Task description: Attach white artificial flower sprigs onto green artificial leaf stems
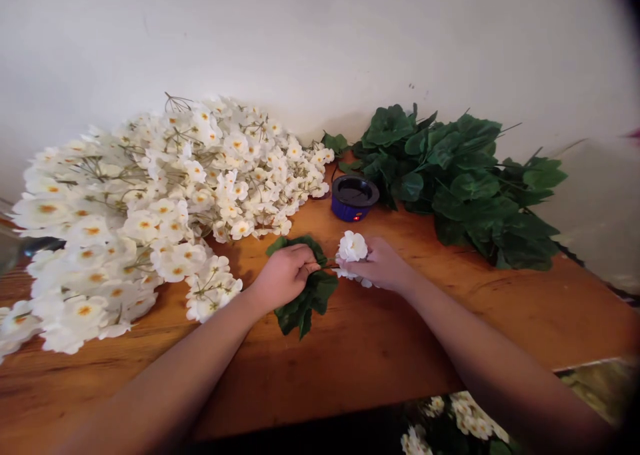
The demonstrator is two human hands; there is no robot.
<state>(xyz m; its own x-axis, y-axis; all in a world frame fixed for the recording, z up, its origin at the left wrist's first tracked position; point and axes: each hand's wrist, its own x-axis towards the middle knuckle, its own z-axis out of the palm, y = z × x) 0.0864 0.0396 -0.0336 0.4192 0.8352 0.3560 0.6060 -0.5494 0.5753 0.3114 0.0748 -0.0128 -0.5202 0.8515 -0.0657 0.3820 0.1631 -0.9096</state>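
My left hand (283, 276) is closed round the stem of a bunch of green leaves (307, 302), which spreads above and below its fingers over the wooden table (350, 348). Just to the right, my right hand (383, 265) holds a small cluster of white flowers (353, 246), its fingers partly hidden by the petals. A thin stem bridges the small gap between the two hands. Behind them stands a round blue pot with a black top (354, 198) and a small red light on its front.
A large heap of white flowers with orange centres (165, 208) covers the table's left side. Green leaf bunches (465, 182) are piled at the back right, against the pale wall. Below the front edge, more white flowers (475, 416) show.
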